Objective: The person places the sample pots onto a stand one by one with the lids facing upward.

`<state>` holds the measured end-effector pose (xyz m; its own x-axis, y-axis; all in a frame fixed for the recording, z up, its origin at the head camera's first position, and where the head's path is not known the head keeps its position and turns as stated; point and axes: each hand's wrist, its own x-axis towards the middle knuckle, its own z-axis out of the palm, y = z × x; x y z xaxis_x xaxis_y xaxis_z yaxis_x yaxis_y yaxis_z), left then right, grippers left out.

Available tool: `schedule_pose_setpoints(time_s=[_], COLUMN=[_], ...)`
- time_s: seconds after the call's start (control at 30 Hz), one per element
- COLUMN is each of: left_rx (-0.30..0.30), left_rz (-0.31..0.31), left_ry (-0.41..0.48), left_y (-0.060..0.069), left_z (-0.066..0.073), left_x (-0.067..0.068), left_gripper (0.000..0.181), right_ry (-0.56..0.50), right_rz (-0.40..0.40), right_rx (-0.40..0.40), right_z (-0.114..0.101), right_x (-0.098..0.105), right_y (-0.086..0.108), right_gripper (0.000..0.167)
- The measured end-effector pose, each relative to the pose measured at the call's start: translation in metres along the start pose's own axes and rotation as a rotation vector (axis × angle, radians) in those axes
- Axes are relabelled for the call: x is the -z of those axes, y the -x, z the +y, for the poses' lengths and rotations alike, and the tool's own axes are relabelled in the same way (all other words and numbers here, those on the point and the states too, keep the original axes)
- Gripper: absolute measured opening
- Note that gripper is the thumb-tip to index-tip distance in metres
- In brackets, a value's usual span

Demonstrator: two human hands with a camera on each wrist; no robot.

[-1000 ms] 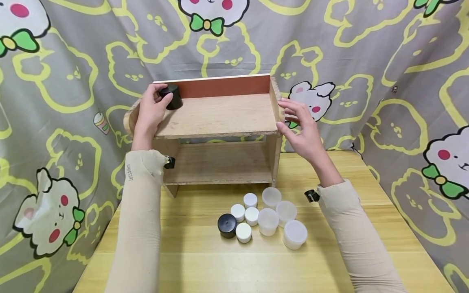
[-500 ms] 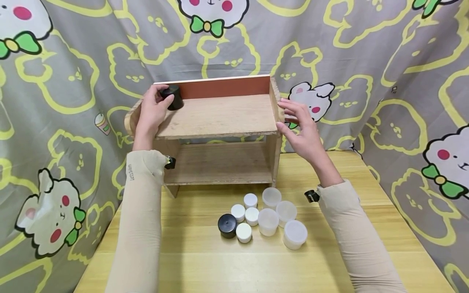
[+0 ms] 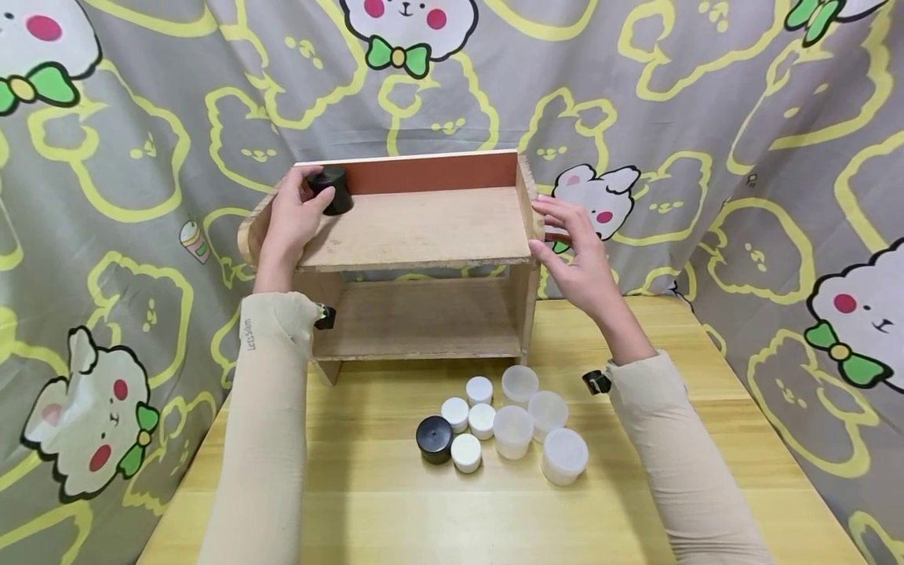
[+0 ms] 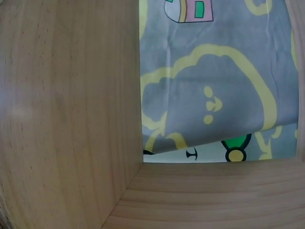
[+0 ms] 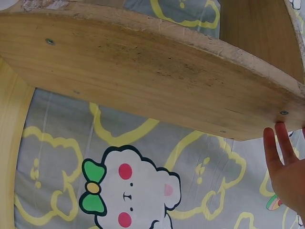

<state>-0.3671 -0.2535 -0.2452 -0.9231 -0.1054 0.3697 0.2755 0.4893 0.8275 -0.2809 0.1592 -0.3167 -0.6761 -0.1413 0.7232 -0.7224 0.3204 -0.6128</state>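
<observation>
The surface bears the shelf towards its far edge; uneven pushing from the two hands could skid or tip the shelf. The right hand has its fingers apart, tips on the shelf's right side; such a light touch may be too weak to steady it. The left hand has thumb and fingers clamped on a black jar, which sits in the left back corner of the top board. Whether its base lies fully flat is hard to tell; if not, a quick release could topple it, and fingers pulling out of that tight corner could drag it along. Before the shelf, around the middle of the surface, stand four clear tubs, a second black jar and four white pots, crowded so closely that one careless reach could knock several, the small pots most easily
</observation>
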Motion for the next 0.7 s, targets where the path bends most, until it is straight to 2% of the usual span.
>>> schedule_pose_setpoints(time_s=[0.23,0.37,0.5,0.7], left_rx=[0.029,0.025,-0.031,-0.123], left_rz=[-0.023,-0.039,-0.04,0.017], left_ry=[-0.027,-0.041,-0.095,-0.236], left_y=[0.001,0.002,0.005,0.016], left_z=[0.0,0.003,0.005,0.009], left_x=[0.001,0.002,0.003,0.006], left_gripper=[0.051,0.054,0.057,0.061], right_ry=[-0.003,0.005,0.019,0.029], right_rz=[0.003,0.005,0.011,0.007], right_rx=[-0.003,-0.007,-0.011,-0.025], right_z=[0.002,0.001,0.002,-0.001], right_x=[-0.001,-0.001,-0.002,-0.002], right_y=[0.001,0.001,0.001,0.0], right_gripper=[0.05,0.051,0.051,0.05])
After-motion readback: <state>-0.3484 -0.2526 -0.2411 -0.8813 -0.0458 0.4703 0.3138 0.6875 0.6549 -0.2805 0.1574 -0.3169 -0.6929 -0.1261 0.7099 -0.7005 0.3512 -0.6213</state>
